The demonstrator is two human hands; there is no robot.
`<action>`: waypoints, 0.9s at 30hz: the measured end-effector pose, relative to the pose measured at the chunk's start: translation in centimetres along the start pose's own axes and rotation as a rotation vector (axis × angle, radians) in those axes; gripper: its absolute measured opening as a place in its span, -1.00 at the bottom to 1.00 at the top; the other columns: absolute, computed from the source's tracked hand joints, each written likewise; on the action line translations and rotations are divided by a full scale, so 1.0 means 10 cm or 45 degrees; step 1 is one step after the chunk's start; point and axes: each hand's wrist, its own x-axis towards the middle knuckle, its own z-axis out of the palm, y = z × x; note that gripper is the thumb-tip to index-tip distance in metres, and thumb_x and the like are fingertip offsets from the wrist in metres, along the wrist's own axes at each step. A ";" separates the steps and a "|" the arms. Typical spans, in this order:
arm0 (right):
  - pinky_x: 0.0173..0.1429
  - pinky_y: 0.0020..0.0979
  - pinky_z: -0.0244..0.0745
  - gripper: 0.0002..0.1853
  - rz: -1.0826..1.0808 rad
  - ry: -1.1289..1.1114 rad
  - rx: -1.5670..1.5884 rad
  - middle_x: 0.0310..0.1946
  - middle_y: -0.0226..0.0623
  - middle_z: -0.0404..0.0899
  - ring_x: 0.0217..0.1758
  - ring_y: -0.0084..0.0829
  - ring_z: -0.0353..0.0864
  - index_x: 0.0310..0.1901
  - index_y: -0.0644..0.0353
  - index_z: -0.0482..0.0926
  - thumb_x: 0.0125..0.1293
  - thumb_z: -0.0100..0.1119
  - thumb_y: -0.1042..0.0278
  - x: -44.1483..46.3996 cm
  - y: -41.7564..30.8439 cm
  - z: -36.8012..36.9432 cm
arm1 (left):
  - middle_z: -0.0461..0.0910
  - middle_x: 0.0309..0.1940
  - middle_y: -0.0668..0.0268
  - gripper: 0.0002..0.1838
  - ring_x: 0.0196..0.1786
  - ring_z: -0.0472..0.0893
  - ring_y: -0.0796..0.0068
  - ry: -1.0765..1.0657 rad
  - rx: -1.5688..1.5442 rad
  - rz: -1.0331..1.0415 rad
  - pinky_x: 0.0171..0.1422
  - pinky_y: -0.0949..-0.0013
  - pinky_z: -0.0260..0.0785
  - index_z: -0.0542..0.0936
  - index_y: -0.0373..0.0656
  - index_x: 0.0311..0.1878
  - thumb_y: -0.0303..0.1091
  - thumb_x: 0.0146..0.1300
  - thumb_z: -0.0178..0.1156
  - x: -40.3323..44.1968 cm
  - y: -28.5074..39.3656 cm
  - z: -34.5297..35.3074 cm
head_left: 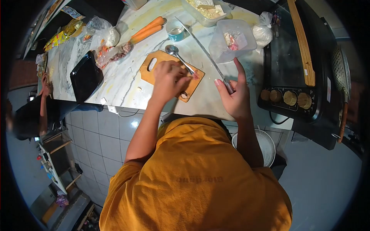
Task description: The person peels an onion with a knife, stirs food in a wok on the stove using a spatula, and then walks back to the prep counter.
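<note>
R hand [238, 99] has the knife [210, 57], L hand [168, 79] is curled over the board [193, 87], can't tell if it's pinching anything tbh, w/ the meat [196, 75] just right of it.

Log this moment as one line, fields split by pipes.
Left hand: over cutting board, near pinkish scrap | Right hand: holding long knife | Spoon: partly over board | Carrots: left of round container

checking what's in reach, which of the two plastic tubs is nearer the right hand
The tub with a few pink pieces, just beyond the right hand; the other tub, farther off, holds pale food.
</note>
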 end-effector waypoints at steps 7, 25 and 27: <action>-0.54 -0.56 0.15 -0.22 0.009 0.077 0.049 -0.76 -0.40 0.36 -0.69 -0.67 0.27 0.39 0.32 0.02 0.24 0.24 0.37 0.01 -0.01 -0.19 | 0.45 -0.05 0.32 -0.85 0.09 0.34 0.18 -0.090 0.214 0.013 0.13 0.17 0.13 0.69 -0.06 -0.38 -0.29 -0.06 0.39 -0.03 0.06 0.43; -0.12 -0.53 0.45 -0.31 0.042 0.408 0.396 -0.03 -0.07 0.46 -0.16 -0.51 0.51 0.35 0.44 0.02 0.29 0.15 0.48 -0.08 0.21 -0.76 | 0.57 -0.14 0.40 -0.83 -0.02 0.43 0.34 0.099 -0.044 0.346 0.13 0.27 0.13 0.69 -0.14 -0.32 -0.24 0.14 0.32 1.53 0.71 0.12; -0.07 -0.50 0.46 -0.31 0.049 0.418 0.398 0.03 -0.02 0.43 -0.10 -0.46 0.52 0.35 0.46 0.02 0.29 0.15 0.47 -0.10 0.30 -0.75 | 0.57 -0.15 0.40 -0.81 -0.04 0.45 0.35 0.115 -0.003 0.402 0.10 0.30 0.19 0.68 -0.15 -0.28 -0.24 0.15 0.31 1.51 0.69 0.14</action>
